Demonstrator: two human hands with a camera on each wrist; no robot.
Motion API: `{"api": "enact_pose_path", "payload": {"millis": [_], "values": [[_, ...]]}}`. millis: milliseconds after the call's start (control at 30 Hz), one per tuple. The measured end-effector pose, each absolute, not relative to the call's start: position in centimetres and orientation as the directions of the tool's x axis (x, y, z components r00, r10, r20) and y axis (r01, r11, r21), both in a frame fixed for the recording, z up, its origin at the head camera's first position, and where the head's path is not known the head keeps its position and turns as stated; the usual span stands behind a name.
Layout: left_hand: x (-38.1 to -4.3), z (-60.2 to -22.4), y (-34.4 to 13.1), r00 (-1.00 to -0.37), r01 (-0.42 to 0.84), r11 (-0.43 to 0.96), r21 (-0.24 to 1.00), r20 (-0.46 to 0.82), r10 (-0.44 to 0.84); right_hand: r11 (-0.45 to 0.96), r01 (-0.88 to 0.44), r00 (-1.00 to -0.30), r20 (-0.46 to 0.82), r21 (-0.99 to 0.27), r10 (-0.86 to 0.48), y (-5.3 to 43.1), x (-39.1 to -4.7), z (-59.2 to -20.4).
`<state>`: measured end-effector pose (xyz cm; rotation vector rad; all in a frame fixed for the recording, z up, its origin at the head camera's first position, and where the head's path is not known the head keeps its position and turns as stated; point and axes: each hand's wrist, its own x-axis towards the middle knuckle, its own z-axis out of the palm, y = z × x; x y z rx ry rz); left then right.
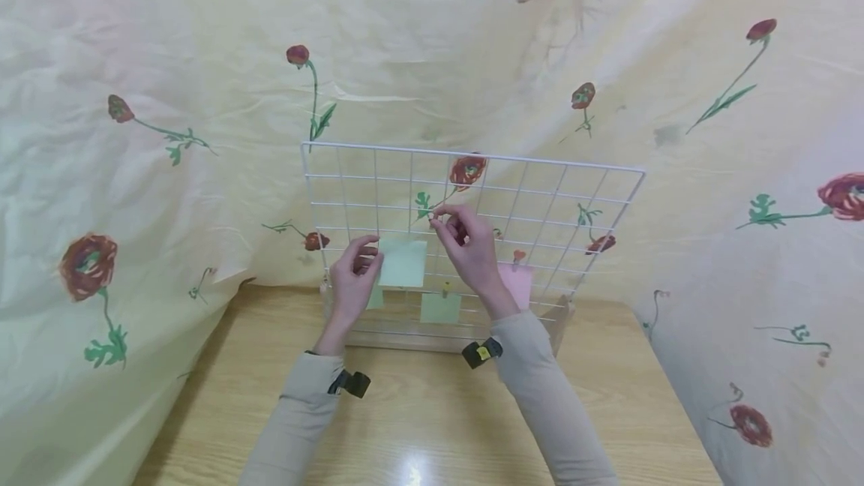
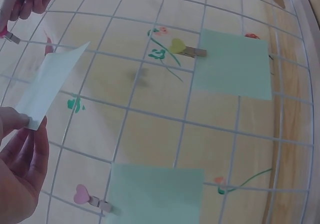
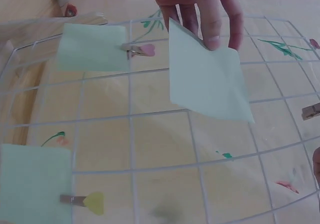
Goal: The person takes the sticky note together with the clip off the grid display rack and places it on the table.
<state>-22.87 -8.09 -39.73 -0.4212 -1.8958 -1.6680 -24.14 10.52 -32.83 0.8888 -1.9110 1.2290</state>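
My left hand (image 1: 352, 280) pinches a pale green paper square (image 1: 403, 264) by its left edge, in front of a white wire grid (image 1: 472, 154). In the left wrist view the thumb lies on the near face of the paper (image 2: 52, 86), which stands tilted out from the wires. Higher and to the right, my right hand (image 1: 469, 246) pinches a small wooden clothespin (image 2: 11, 36) with a pink end. The clothespin's bare wooden jaws (image 3: 311, 111) show at the right edge of the right wrist view, apart from the paper.
Lower on the grid hang green squares, one (image 1: 440, 308) under a yellow-heart clip (image 2: 187, 49), another (image 2: 155, 194) beside a pink-heart clip (image 2: 92, 199). A pink paper (image 1: 516, 283) hangs behind the right forearm. The grid stands on a wooden table (image 1: 418, 396) before a flowered cloth (image 1: 202, 21).
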Motion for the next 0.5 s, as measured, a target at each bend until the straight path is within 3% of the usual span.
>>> {"api": "enact_pose_path", "payload": {"millis": [233, 500], "values": [[-22.1, -40.0, -8.7, -0.824, 0.527, 0.188, 0.829, 0.553, -0.125, 0.333, -0.841, -0.505, 0.838, -0.426, -0.204, 10.7, -24.6, -34.8], [-21.7, -40.5, -9.5, -0.815, 0.537, 0.168, 0.827, 0.560, -0.152, 0.314, -0.840, -0.516, 0.830, -0.442, -0.214, 10.7, -23.7, -35.1]]}}
